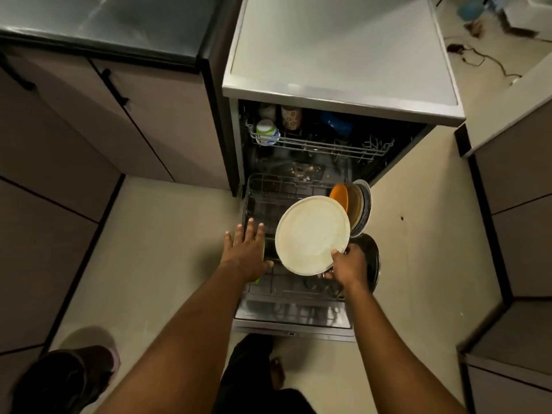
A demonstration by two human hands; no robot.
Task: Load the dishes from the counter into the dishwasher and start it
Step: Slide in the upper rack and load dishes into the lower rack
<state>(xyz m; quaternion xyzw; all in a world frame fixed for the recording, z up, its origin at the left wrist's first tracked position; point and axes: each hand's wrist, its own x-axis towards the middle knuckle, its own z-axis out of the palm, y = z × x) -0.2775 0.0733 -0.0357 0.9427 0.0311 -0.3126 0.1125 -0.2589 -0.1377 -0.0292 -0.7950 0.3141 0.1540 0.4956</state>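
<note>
The dishwasher [343, 94] stands open with its lower rack [263, 189] pulled out over the lowered door. My right hand [348, 265] grips the near edge of a large cream plate [312, 234], held tilted above the rack. My left hand [246, 252] hovers with straight spread fingers over the rack's left side, above a green item that it mostly hides. Standing in the rack's right side are an orange plate [339, 195], a beige plate [355, 206] and a dark plate [372, 261]. Mugs and a white-green cup [266, 132] sit in the upper rack [316, 144].
Grey cabinets [89, 121] with black handles run along the left, more cabinets [513, 204] on the right. A dark steel counter [104, 22] is at the top left. A cable [484, 59] lies on the floor at the far right. My feet stand before the door.
</note>
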